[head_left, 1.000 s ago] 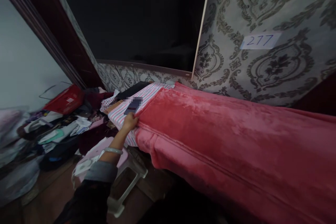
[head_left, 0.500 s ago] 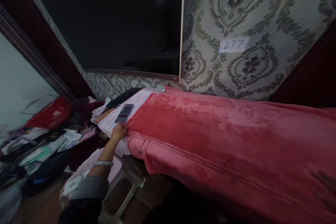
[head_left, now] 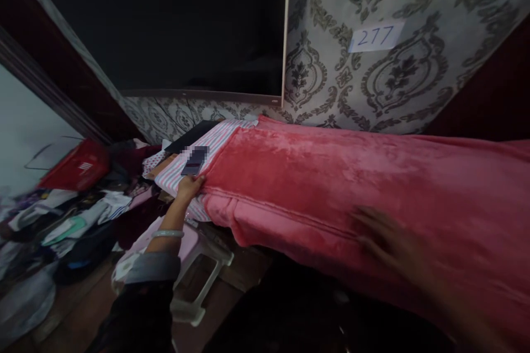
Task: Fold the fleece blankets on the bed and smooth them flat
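A plush red blanket, folded lengthwise with its layered edge towards me, lies along the surface by the wall. At its left corner, my left hand is closed on the blanket's edge, thumb towards the red cloth. Just beyond those fingers a dark phone, partly pixelated, rests on a striped cloth that shows from under the blanket. My right hand, blurred, is over the blanket's near side with fingers apart and nothing in them. Whether its palm touches the pile I cannot tell.
Below my left arm stands a pale plastic stool. Heaped clothes and a red bag fill the left side. A large dark screen hangs behind, beside a paper label reading 277.
My right hand has come in from the right edge, leftward across the blanket. My left hand stays at the blanket's corner. The view has tilted down slightly.
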A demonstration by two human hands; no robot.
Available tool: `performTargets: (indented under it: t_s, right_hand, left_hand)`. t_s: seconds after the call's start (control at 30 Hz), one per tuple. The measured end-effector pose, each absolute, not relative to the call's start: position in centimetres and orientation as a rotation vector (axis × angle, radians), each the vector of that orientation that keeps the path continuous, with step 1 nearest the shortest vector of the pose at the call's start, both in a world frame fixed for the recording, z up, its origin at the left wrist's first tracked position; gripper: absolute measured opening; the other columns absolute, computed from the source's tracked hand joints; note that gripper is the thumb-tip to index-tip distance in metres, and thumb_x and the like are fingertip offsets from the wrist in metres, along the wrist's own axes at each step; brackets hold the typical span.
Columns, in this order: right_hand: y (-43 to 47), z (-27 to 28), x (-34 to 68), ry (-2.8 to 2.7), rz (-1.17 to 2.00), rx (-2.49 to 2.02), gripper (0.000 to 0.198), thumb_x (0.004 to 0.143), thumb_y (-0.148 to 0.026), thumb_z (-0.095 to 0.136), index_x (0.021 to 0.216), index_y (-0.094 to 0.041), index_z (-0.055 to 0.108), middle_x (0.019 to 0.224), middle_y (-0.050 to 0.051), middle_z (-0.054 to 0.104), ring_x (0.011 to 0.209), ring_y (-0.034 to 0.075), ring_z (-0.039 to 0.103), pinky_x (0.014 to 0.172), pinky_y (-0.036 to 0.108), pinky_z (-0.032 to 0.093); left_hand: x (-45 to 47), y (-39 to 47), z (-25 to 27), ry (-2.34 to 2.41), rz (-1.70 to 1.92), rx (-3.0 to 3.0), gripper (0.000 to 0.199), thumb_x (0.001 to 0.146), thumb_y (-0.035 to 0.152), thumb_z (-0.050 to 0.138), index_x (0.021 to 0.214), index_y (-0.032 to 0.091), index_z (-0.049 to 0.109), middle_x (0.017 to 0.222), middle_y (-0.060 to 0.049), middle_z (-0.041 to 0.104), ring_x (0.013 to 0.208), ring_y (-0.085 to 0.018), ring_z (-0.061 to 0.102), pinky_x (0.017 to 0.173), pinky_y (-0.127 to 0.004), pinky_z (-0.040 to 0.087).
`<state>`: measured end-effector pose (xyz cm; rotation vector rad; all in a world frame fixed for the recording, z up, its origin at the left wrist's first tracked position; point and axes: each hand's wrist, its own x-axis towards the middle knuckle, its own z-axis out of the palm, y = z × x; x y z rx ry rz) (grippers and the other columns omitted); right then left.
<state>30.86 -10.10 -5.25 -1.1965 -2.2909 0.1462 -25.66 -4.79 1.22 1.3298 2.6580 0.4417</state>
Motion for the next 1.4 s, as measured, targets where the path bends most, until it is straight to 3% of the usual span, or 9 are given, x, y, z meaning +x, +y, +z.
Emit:
performTargets:
  t_s: [0.17, 0.37, 0.6, 0.73, 0.87, 0.97, 1.07, 1.2, 1.4]
  right_hand:
    - [-7.7, -5.7, 24.1, -2.404, 0.138, -1.073, 0.044, 0.096, -0.039, 0.048, 0.136, -0.024, 0.063, 0.14, 0.012, 0.059, 0.127, 0.032, 0.055, 0.104, 0.056, 0.046]
    - [-7.0, -4.9, 22.4, -2.242, 0.085, -1.01, 0.042, 0.102, -0.025, 0.034, 0.101, -0.02, 0.076, 0.091, 0.011, 0.069, 0.083, 0.022, 0.065, 0.072, 0.035, 0.054]
    - [-8.0, -4.0, 22.5, -2.289, 0.174, -1.027, 0.04, 0.103, -0.028, 0.036, 0.092, -0.02, 0.074, 0.085, 0.009, 0.066, 0.077, 0.02, 0.061, 0.07, 0.033, 0.051]
    - [-7.3, -2.3, 23.9, -2.352, 0.458, -1.032, 0.039, 0.104, -0.041, 0.04, 0.098, -0.022, 0.074, 0.093, 0.008, 0.069, 0.083, 0.02, 0.066, 0.075, 0.033, 0.054]
    - [-3.8, -0.9, 26.0, -2.316, 0.289, -1.211, 0.047, 0.102, -0.05, 0.037, 0.117, -0.022, 0.071, 0.116, 0.013, 0.07, 0.105, 0.027, 0.066, 0.093, 0.045, 0.055]
    - [-0.9, -1.8, 26.5, -2.331, 0.038, -1.313, 0.056, 0.099, -0.055, 0.042, 0.139, -0.021, 0.06, 0.142, 0.016, 0.057, 0.132, 0.033, 0.052, 0.109, 0.054, 0.043]
    - [0.5, -3.8, 25.8, -2.37, -0.098, -1.375, 0.063, 0.098, -0.057, 0.044, 0.151, -0.023, 0.046, 0.157, 0.013, 0.041, 0.146, 0.034, 0.034, 0.114, 0.057, 0.035]
    - [0.0, -6.6, 24.8, -2.459, -0.124, -1.376, 0.063, 0.098, -0.058, 0.045, 0.155, -0.03, 0.039, 0.159, 0.009, 0.037, 0.148, 0.035, 0.03, 0.113, 0.064, 0.032]
    - [-0.5, -8.3, 24.9, -2.413, -0.147, -1.34, 0.063, 0.098, -0.055, 0.048, 0.156, -0.035, 0.035, 0.16, 0.008, 0.035, 0.145, 0.036, 0.035, 0.11, 0.063, 0.037]
  left_hand:
    - [-25.7, -4.7, 1.3, 2.639, 0.435, 1.421, 0.035, 0.087, 0.047, 0.051, 0.082, 0.016, 0.068, 0.079, -0.01, 0.072, 0.08, -0.025, 0.068, 0.065, -0.03, 0.045]
    - [-25.9, -5.0, 0.8, 2.693, 0.478, 1.444, 0.024, 0.083, 0.037, 0.053, 0.086, 0.018, 0.067, 0.082, -0.01, 0.072, 0.081, -0.025, 0.068, 0.066, -0.03, 0.046]
    - [-26.1, -5.6, 0.7, 2.733, 0.479, 1.492, 0.024, 0.084, 0.034, 0.049, 0.085, 0.018, 0.066, 0.074, -0.009, 0.07, 0.078, -0.025, 0.068, 0.066, -0.03, 0.047]
    - [-26.3, -6.2, 1.8, 2.745, 0.452, 1.564, 0.022, 0.082, 0.031, 0.05, 0.083, 0.019, 0.068, 0.077, -0.011, 0.071, 0.081, -0.027, 0.069, 0.07, -0.032, 0.05]
    - [-24.3, -4.3, 3.4, 2.757, 0.646, 1.959, 0.044, 0.091, 0.036, 0.043, 0.121, 0.012, 0.064, 0.115, -0.019, 0.07, 0.108, -0.032, 0.066, 0.091, -0.042, 0.052]
    - [-20.6, -0.1, 4.0, 2.373, 0.734, 2.387, 0.056, 0.095, 0.042, 0.04, 0.138, 0.009, 0.053, 0.139, -0.02, 0.059, 0.132, -0.031, 0.054, 0.111, -0.044, 0.042]
    - [-16.7, 4.6, 4.0, 2.11, 0.594, 2.484, 0.065, 0.096, 0.05, 0.042, 0.148, 0.012, 0.043, 0.158, -0.018, 0.04, 0.148, -0.031, 0.033, 0.121, -0.047, 0.028]
    - [-14.4, 7.7, 2.5, 2.125, 0.248, 2.382, 0.071, 0.097, 0.055, 0.039, 0.155, 0.015, 0.034, 0.165, -0.017, 0.025, 0.153, -0.033, 0.019, 0.123, -0.055, 0.017]
    - [-15.4, 7.2, -0.4, 2.169, 0.084, 2.337, 0.064, 0.1, 0.047, 0.033, 0.156, 0.017, 0.032, 0.164, -0.016, 0.026, 0.154, -0.032, 0.019, 0.121, -0.062, 0.016]
